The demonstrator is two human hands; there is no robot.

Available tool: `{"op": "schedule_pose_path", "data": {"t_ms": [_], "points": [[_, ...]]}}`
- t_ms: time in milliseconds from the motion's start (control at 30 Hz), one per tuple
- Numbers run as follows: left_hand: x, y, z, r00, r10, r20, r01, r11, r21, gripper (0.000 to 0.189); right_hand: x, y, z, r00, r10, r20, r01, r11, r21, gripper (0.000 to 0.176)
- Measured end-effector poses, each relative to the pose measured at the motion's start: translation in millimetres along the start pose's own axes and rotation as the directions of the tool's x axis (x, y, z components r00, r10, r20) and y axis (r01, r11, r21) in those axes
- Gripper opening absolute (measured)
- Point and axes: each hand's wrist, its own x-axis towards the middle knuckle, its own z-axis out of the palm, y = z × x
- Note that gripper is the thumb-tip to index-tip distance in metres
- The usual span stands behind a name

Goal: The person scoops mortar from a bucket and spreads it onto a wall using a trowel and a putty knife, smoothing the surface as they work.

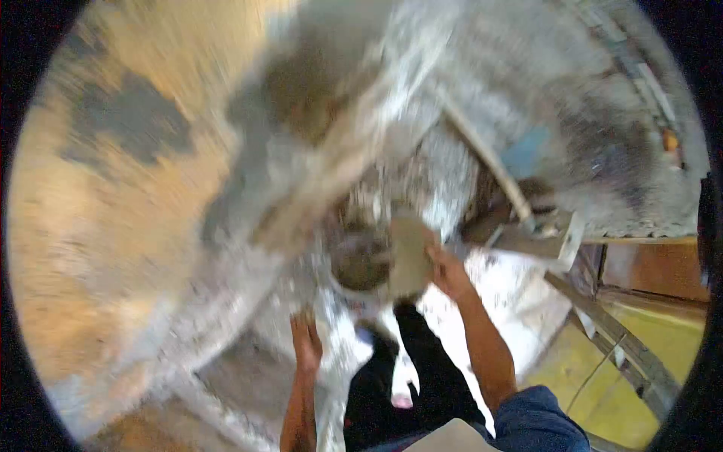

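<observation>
My right hand [449,273] is closed on the right edge of a flat, rectangular grey-brown board [412,256], held up in front of my legs. Just left of the board, and partly covered by it, is a round bucket [335,279] with dark, wet-looking material [360,262] inside. My left hand [306,343] hangs lower and to the left of the bucket, apart from it. Its fingers look stretched out with nothing in them, though motion blurs them.
A wall [128,218] with orange and grey patches fills the left side, badly blurred. A long-handled tool [489,162] leans beyond the board, near a wooden box-like frame [538,245]. White sheeting [520,301] covers floor at right, beside wooden beams [614,335] and a yellow surface [602,384].
</observation>
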Motion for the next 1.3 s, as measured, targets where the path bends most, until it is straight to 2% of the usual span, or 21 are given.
{"op": "schedule_pose_path", "data": {"t_ms": [33, 100, 133, 200, 267, 333, 400, 433, 500, 567, 600, 633, 667, 733, 767, 833, 900, 933, 1000, 1200, 1300], "points": [[2, 20, -40, 0.999, 0.044, -0.005, -0.044, 0.996, 0.080, 0.036, -19, -21, 15, 1.000, -0.028, -0.002, 0.028, 1.000, 0.012, 0.061], [21, 53, -132, 0.976, 0.100, 0.193, -0.126, 0.984, 0.127, 0.028, -55, -69, 54, 0.995, -0.100, 0.018, 0.099, 0.995, 0.027, 0.063], [40, 69, -176, 0.977, 0.153, 0.150, -0.175, 0.974, 0.147, 0.028, -71, -91, 70, 0.988, -0.149, 0.033, 0.148, 0.989, 0.030, 0.062], [68, 84, -263, 0.904, 0.078, 0.420, -0.272, 0.863, 0.426, 0.021, -81, -131, 95, 0.940, -0.342, 0.003, 0.341, 0.938, 0.060, 0.057], [81, 72, -334, 0.903, 0.265, 0.339, -0.418, 0.729, 0.542, 0.021, -57, -167, 76, 0.941, -0.338, 0.012, 0.338, 0.941, 0.024, 0.050], [94, 85, -403, 0.827, 0.499, 0.259, -0.536, 0.559, 0.633, 0.022, -78, -227, 125, 0.883, -0.468, 0.018, 0.466, 0.881, 0.077, 0.045], [104, 119, -465, 0.772, 0.503, 0.387, -0.568, 0.274, 0.776, 0.025, -72, -285, 145, 0.841, -0.536, 0.064, 0.530, 0.843, 0.095, 0.042], [112, 134, -490, 0.773, 0.505, 0.384, -0.563, 0.266, 0.783, 0.025, -69, -317, 158, 0.818, -0.569, 0.086, 0.559, 0.821, 0.116, 0.042], [123, 156, -531, 0.701, 0.536, 0.470, -0.577, 0.039, 0.816, 0.028, -54, -377, 175, 0.783, -0.611, 0.114, 0.603, 0.791, 0.102, 0.042], [140, 147, -561, 0.714, 0.501, 0.488, -0.581, 0.035, 0.813, 0.031, -30, -448, 197, 0.711, -0.693, 0.120, 0.692, 0.720, 0.053, 0.041], [146, 147, -570, 0.723, 0.463, 0.513, -0.594, 0.036, 0.804, 0.035, -21, -480, 215, 0.655, -0.748, 0.107, 0.749, 0.662, 0.040, 0.041], [152, 158, -574, 0.601, 0.615, 0.510, -0.637, -0.017, 0.771, 0.023, -22, -511, 234, 0.622, -0.776, 0.105, 0.782, 0.622, -0.041, 0.037], [153, 155, -577, 0.599, 0.612, 0.516, -0.643, -0.017, 0.766, 0.023, -21, -541, 250, 0.589, -0.801, 0.105, 0.807, 0.577, -0.124, 0.033], [152, 139, -580, 0.718, 0.355, 0.599, -0.632, -0.028, 0.774, 0.037, 4, -603, 269, 0.560, -0.819, 0.125, 0.818, 0.523, -0.240, 0.025], [151, 147, -579, 0.671, 0.457, 0.583, -0.618, -0.089, 0.781, 0.036, 11, -625, 282, 0.536, -0.837, 0.110, 0.832, 0.501, -0.237, 0.020], [151, 145, -575, 0.680, 0.463, 0.568, -0.612, -0.068, 0.788, 0.037, 12, -655, 310, 0.518, -0.849, 0.101, 0.841, 0.485, -0.241, 0.016], [155, 138, -574, 0.683, 0.473, 0.557, -0.608, -0.055, 0.792, 0.038, 15, -676, 325, 0.426, -0.902, 0.073, 0.878, 0.392, -0.277, 0.015], [156, 133, -574, 0.667, 0.503, 0.550, -0.608, -0.058, 0.791, 0.040, 20, -685, 329, 0.429, -0.901, 0.068, 0.874, 0.395, -0.281, 0.015], [160, 133, -570, 0.637, 0.561, 0.529, -0.607, -0.057, 0.793, 0.044, 37, -707, 332, 0.351, -0.935, 0.057, 0.820, 0.278, -0.501, 0.018], [162, 147, -570, 0.629, 0.565, 0.535, -0.589, -0.103, 0.801, 0.043, 31, -710, 361, 0.222, -0.965, 0.140, 0.677, 0.050, -0.734, 0.017], [157, 136, -573, 0.642, 0.539, 0.545, -0.592, -0.102, 0.799, 0.042, 38, -709, 378, 0.302, -0.939, 0.164, 0.814, 0.164, -0.558, 0.019]]}}
